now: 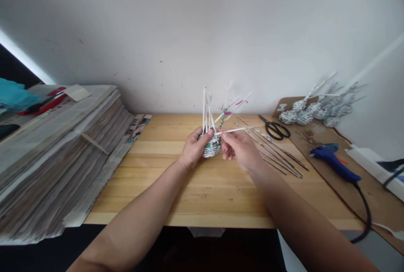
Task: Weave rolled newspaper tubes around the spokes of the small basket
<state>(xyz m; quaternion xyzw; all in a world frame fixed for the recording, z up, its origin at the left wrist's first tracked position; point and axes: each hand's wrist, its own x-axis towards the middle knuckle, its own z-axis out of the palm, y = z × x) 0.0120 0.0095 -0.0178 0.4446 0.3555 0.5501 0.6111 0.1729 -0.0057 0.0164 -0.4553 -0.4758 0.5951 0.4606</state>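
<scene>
A small basket woven from rolled paper tubes (212, 148) is held over the wooden table (202, 188), with several loose tube ends standing up and fanning out from it. My left hand (194, 148) is wrapped round its left side, thumb on the upright tubes. To the right, my right hand (238, 148) pinches one white paper tube (235, 130) that runs sideways from the basket.
A tall stack of newspapers (53, 154) fills the left. Spare paper tubes (274, 148) lie right of my hands, black scissors (276, 129) behind them. A blue glue gun (334, 162) with its cord rests on a brown board (372, 196). Finished woven pieces (312, 112) sit at the back right.
</scene>
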